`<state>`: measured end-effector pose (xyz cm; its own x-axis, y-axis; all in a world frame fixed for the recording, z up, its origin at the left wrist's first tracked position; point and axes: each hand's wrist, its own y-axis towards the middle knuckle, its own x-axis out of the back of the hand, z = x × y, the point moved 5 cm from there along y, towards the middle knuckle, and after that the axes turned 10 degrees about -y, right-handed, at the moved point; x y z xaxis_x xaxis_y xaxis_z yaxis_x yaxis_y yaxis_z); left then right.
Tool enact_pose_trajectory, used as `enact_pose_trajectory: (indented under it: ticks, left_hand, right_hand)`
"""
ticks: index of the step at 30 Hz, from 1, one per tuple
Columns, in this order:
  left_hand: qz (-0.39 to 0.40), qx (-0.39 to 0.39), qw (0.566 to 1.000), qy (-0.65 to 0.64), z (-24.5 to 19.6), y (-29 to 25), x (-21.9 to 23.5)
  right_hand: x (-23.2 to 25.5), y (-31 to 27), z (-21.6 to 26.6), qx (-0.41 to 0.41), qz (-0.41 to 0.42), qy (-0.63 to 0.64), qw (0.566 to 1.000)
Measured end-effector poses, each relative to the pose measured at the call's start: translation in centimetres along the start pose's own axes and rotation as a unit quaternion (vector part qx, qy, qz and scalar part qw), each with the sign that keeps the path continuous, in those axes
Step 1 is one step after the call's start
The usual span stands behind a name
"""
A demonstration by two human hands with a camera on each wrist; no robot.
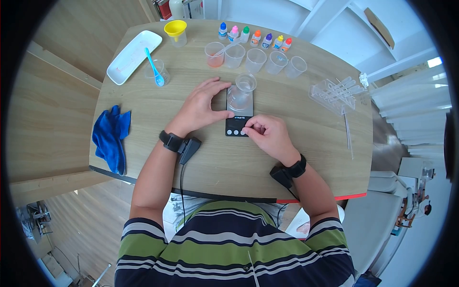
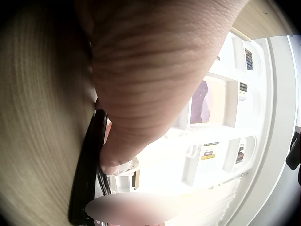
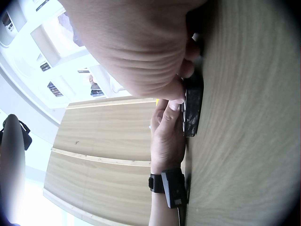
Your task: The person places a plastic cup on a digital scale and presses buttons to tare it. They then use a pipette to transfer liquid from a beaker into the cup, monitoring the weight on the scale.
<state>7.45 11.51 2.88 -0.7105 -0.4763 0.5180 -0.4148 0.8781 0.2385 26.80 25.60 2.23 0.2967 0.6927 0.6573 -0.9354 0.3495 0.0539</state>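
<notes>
A clear vessel (image 1: 238, 101) with a round rim stands on the plate of a small digital scale (image 1: 236, 125). My left hand (image 1: 201, 107) curves around the scale's left side with spread fingers, its thumb touching the scale near the top of the black panel. At the right end of the button row, my right hand (image 1: 271, 137) has its thumb and index finger on the scale's edge, the other fingers curled. The right wrist view shows this thumb (image 3: 171, 92) on top of the black scale (image 3: 194, 108); the left wrist view shows the scale's side (image 2: 87, 165).
Behind the scale stand several clear cups (image 1: 256, 60), one with pink liquid (image 1: 215, 61), and colored dropper bottles (image 1: 256, 38). At left are a white tray (image 1: 125, 64), a cup with a blue spoon (image 1: 154, 67), a yellow-topped cup (image 1: 177, 31) and a blue cloth (image 1: 111, 138). A tube rack (image 1: 330, 98) is right.
</notes>
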Motion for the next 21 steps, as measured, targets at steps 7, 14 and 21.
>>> enact_pose_trajectory:
  ticks: [7, 14, 21]
  left_hand:
    - [0.010, 0.004, 1.000, -0.003, 0.05, 0.02, -0.05]
    - [0.012, 0.012, 1.000, -0.002, 0.02, 0.04, -0.01]
    - [0.010, 0.003, 1.000, 0.000, 0.09, 0.04, -0.09]
  right_hand:
    - [-0.05, -0.01, -0.07, 0.006, -0.003, 0.000, 1.000]
    - [0.05, 0.03, 0.09, 0.013, -0.010, -0.001, 1.000]
    - [0.04, -0.02, 0.04, 0.009, -0.011, -0.001, 1.000]
